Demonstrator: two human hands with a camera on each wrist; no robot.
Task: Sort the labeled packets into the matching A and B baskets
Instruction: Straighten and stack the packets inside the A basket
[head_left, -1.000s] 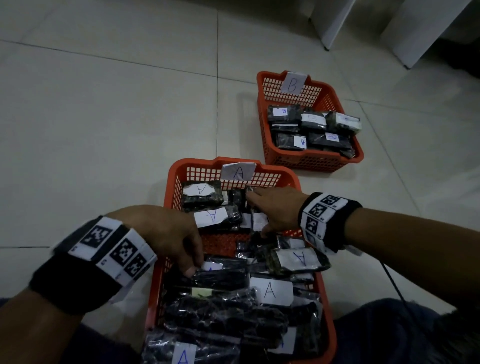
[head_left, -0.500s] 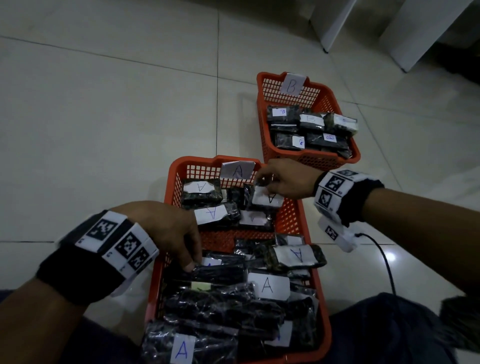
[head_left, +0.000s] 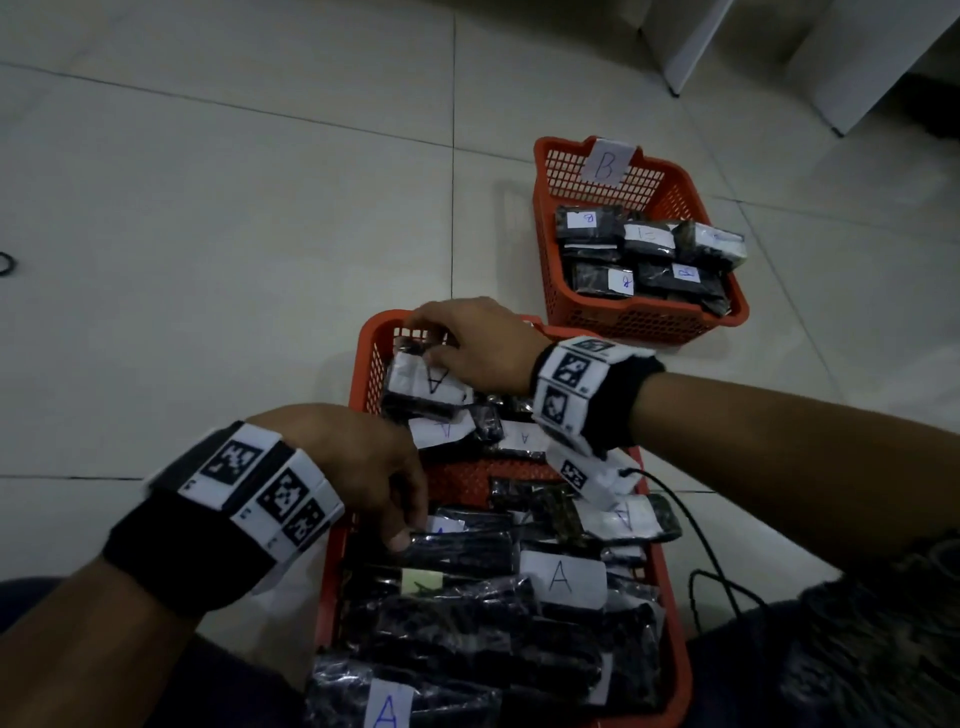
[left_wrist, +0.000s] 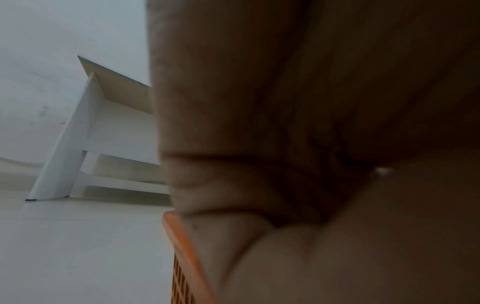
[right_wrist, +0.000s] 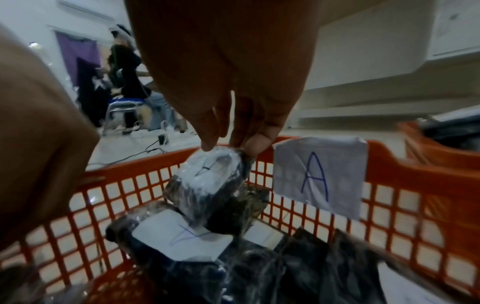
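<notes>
The near orange basket (head_left: 359, 364) carries an A tag and is full of black packets with white A labels (head_left: 563, 577). My right hand (head_left: 431, 343) is at its far left corner and pinches the end of an A packet (head_left: 421, 384). In the right wrist view that A packet (right_wrist: 207, 179) hangs from my fingertips (right_wrist: 257, 144) beside the basket's A tag (right_wrist: 317, 174). My left hand (head_left: 400, 519) sits at the left rim, fingers curled down onto a black packet (head_left: 467, 551); whether it grips is hidden. The B basket (head_left: 540, 223) holds several B packets (head_left: 649, 260).
A black cable (head_left: 696, 545) trails from my right wrist onto the tiled floor beside the A basket. White furniture legs (head_left: 691, 47) stand at the back right. A small black ring (head_left: 5, 264) lies at the far left. A seated person (right_wrist: 127, 72) is far off.
My right hand has moved from the basket's right middle to its far left corner and has taken hold of an A packet. My left hand has stayed at the left rim.
</notes>
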